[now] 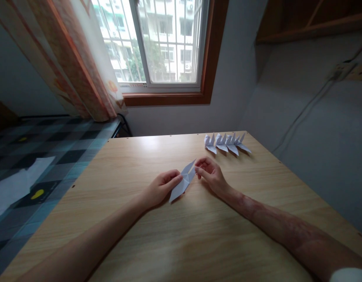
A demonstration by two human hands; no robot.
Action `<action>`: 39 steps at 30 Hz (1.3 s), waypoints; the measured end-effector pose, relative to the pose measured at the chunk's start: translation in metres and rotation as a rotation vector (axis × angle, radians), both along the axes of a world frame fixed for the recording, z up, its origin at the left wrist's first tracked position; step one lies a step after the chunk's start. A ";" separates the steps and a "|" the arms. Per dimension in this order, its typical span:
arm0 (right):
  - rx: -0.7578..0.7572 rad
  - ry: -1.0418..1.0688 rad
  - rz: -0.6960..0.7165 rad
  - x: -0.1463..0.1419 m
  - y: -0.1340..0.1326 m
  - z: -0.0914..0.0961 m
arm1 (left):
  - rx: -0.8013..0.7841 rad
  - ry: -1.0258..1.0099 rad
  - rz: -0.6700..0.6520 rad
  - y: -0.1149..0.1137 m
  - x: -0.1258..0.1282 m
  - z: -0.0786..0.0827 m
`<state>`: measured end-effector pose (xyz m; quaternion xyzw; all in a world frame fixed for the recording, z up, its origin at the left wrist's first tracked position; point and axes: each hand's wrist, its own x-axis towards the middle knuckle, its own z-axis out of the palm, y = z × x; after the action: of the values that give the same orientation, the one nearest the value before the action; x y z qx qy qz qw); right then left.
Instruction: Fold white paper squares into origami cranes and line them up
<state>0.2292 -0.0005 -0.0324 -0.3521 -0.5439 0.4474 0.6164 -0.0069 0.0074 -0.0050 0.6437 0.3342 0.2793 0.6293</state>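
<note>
A half-folded white paper piece (183, 182), long and pointed at both ends, lies on the wooden table (139, 243) between my hands. My left hand (161, 188) rests on the table and presses the paper's left edge with its fingertips. My right hand (210, 174) pinches the paper's upper right tip between thumb and fingers. A row of several finished white paper cranes (226, 143) stands at the table's far edge, apart from both hands.
A bed with a checked blue-grey cover (36, 156) and white paper sheets (16, 184) lies to the left of the table. A window (157, 43) with a curtain (75, 58) is ahead. A grey wall with a cable (304, 113) runs along the right.
</note>
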 end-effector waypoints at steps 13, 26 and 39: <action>-0.122 0.083 0.152 -0.001 -0.003 0.002 | 0.236 0.124 -0.005 0.004 -0.003 0.001; -0.180 0.059 0.099 0.001 -0.001 0.001 | 0.239 0.063 0.046 0.004 -0.001 0.006; 0.159 -0.517 0.266 -0.006 -0.016 0.020 | 0.031 -0.177 0.131 0.010 -0.001 -0.001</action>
<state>0.2234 -0.0170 -0.0123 -0.3308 -0.7575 0.3758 0.4189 -0.0082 0.0174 -0.0055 0.6027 0.3144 0.3809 0.6268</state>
